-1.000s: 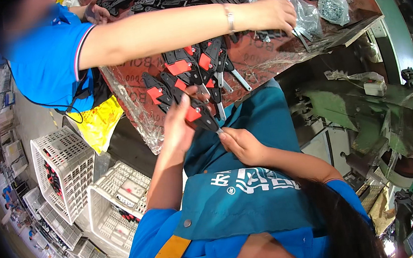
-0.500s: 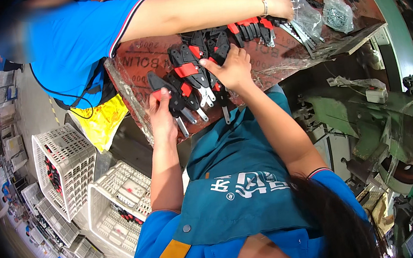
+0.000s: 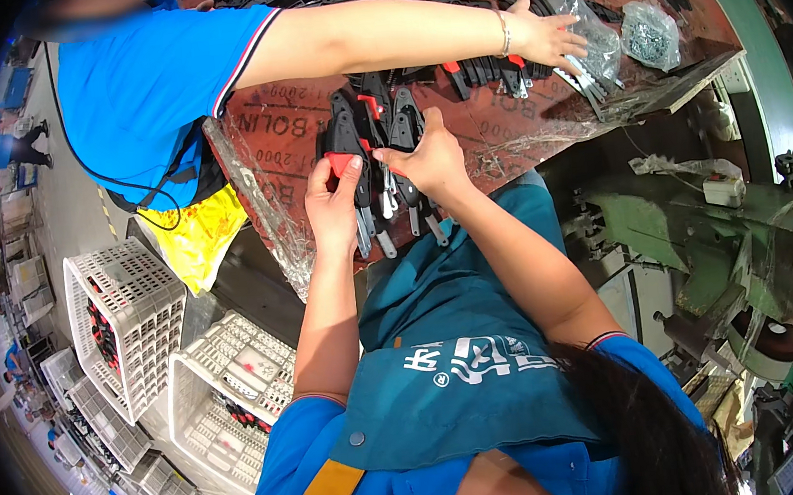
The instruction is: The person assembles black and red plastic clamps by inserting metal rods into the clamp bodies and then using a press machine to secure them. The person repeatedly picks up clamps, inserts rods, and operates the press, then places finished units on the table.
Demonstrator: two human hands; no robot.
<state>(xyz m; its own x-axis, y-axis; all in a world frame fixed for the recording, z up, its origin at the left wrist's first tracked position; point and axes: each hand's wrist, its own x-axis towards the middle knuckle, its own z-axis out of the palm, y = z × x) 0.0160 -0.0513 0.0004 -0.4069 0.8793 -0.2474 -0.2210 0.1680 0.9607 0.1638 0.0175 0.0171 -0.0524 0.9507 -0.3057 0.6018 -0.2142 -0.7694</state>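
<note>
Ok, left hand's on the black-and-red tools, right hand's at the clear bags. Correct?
No: the right hand isn't at the clear bags. The head view shows it on the black-and-red tools, as is the left hand; a co-worker's hand is by the bags.

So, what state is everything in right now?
Black-and-red tools, bunched side by side
Left hand, closed on the tools' left side
Right hand, against their right side, grip unclear
Co-worker's hand, spread open
Bag of small metal parts, bulging
Yellow bag, crumpled
</note>
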